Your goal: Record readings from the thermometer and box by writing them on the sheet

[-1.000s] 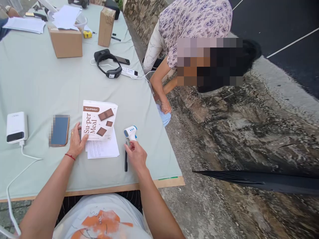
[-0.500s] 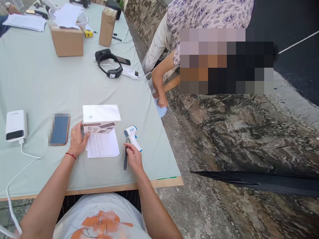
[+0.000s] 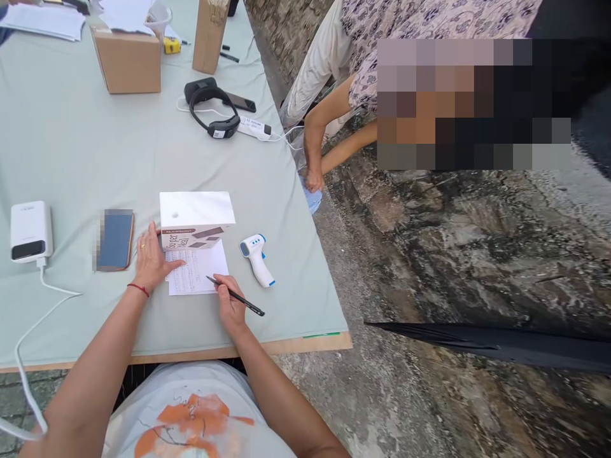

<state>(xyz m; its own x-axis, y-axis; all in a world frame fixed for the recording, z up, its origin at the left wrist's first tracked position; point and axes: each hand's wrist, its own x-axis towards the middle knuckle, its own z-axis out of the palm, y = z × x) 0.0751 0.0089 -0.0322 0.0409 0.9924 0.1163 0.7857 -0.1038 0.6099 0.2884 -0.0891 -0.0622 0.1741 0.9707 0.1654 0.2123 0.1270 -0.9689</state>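
My right hand (image 3: 231, 304) grips a black pen (image 3: 245, 302), its tip over a small sheet of paper (image 3: 205, 273) that carries rows of handwriting. Against the sheet's left edge rests my left hand (image 3: 155, 261), fingers apart and thumb lying across the paper. A white box (image 3: 196, 208) with brown print on its front stands just beyond and hides the paper's far edge. To the right of the pen lies a white and blue infrared thermometer (image 3: 258, 257). A phone (image 3: 115, 240) lies face up left of my left hand.
A white power bank (image 3: 31, 232) with a cable is at the left. Farther back are a black headset (image 3: 212, 111), a cardboard box (image 3: 126, 62) and a taller carton (image 3: 209, 38). Past the table's right edge a person bends down, an arm (image 3: 317, 140) reaching low.
My right hand has moved left from beside the thermometer onto the paper, and the pen has swung so its tip points at the sheet. My left thumb has moved from the box onto the paper.
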